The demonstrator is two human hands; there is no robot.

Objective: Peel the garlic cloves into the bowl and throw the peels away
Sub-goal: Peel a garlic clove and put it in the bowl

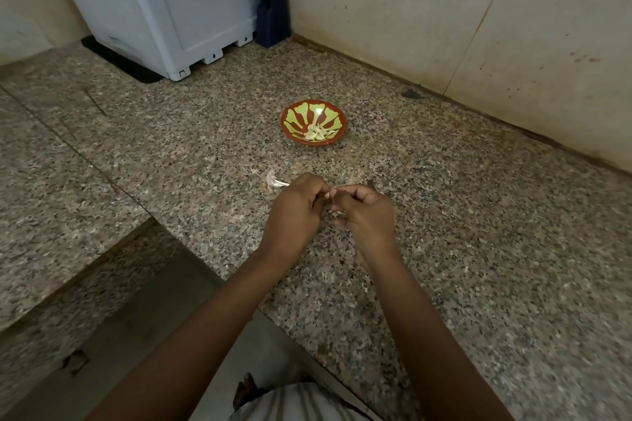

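Observation:
A red bowl (pixel 314 122) with a green leaf pattern stands on the granite counter and holds several peeled garlic cloves (pixel 316 133). Nearer to me, my left hand (pixel 294 212) and my right hand (pixel 365 215) meet above the counter. Their fingertips pinch a small garlic clove (pixel 332 193) between them, and most of it is hidden by the fingers. A bit of pale peel (pixel 339 213) hangs under my right fingers. A garlic stem with loose skin (pixel 274 181) lies on the counter just left of my left hand.
The speckled granite counter (pixel 478 232) runs into a corner with beige walls. A white appliance (pixel 164 3) on a black mat stands at the back left, with a dark blue object (pixel 272 10) beside it. The counter edge drops to the floor at lower left.

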